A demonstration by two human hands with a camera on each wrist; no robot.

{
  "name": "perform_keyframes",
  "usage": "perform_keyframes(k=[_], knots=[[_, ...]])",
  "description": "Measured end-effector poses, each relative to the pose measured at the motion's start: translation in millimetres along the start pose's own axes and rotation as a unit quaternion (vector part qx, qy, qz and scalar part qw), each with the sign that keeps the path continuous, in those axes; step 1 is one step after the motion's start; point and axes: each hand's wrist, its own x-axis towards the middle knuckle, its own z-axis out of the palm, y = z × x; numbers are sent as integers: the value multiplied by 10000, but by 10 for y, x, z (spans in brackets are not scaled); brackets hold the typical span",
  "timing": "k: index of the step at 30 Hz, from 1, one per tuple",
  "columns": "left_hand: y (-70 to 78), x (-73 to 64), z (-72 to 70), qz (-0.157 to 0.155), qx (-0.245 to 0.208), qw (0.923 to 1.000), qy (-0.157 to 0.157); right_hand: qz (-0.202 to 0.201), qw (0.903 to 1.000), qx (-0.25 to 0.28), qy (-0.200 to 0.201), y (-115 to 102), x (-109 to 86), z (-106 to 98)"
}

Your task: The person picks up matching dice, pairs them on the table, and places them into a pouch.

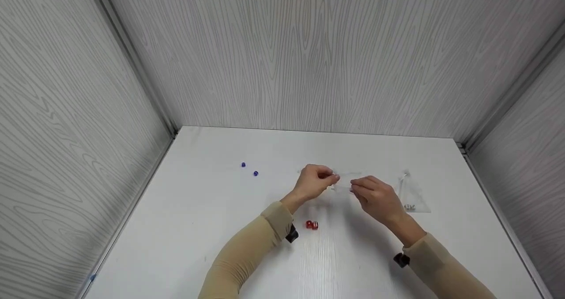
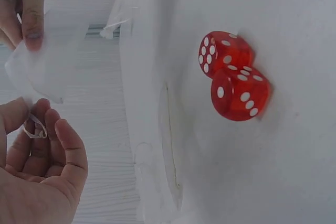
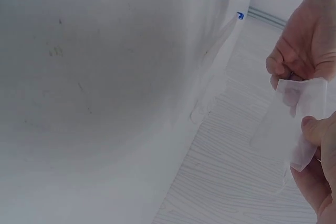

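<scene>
Both hands hold a small translucent white pouch (image 3: 291, 121) above the table. My left hand (image 1: 311, 182) pinches one edge between thumb and fingers; a thin white string loop (image 2: 35, 129) lies at its fingertips in the left wrist view. My right hand (image 1: 375, 197) pinches the opposite side, its thumb lying on the sheer material in the right wrist view. Two red dice (image 1: 312, 225) with white pips sit touching each other on the table, nearer the person than the hands. Another sheer sheet-like piece (image 2: 170, 145) lies flat on the table in the left wrist view.
A second clear pouch (image 1: 415, 195) with small dark contents lies right of the right hand. Two small blue dice (image 1: 249, 169) rest apart at the back left. Grain-patterned panels (image 1: 300, 56) enclose the white table (image 1: 176, 228) at the back and both sides.
</scene>
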Motion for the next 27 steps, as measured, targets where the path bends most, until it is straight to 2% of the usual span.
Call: perform_keyframes(k=[3,6,8,10,12,13,17,19,21,22,24,27], knots=[[33,-14,-24,152,47,9998,90,317,9994,165,38,-12,-12,-8],[77,-32,-63,361,204,9990,137,839,9949,505,238,-20,-40,-15],[106,-47,-93,502,299,9982,152,1262,9877,808,437,-23,-59,-24],[136,-63,-121,640,379,9971,146,1753,9756,1173,606,-22,-73,-35],[164,-83,-144,745,462,9961,117,2358,9563,1601,657,-21,-78,-51],[173,-91,-152,796,504,9955,99,2711,9424,1856,633,-24,-76,-63],[202,-122,-162,934,605,9938,28,4025,8716,2777,360,-36,-55,-95],[210,-134,-160,965,600,9935,14,4394,8413,3137,284,-45,-39,-103],[216,-144,-159,986,592,9934,14,4512,8254,3381,298,-52,-25,-105],[218,-149,-161,993,597,9933,15,4499,8223,3467,345,-55,-21,-106],[225,-160,-170,1006,611,9930,15,4379,8226,3594,491,-59,-17,-110],[218,-174,-195,1030,663,9925,12,4066,8321,3699,743,-50,-28,-118]])
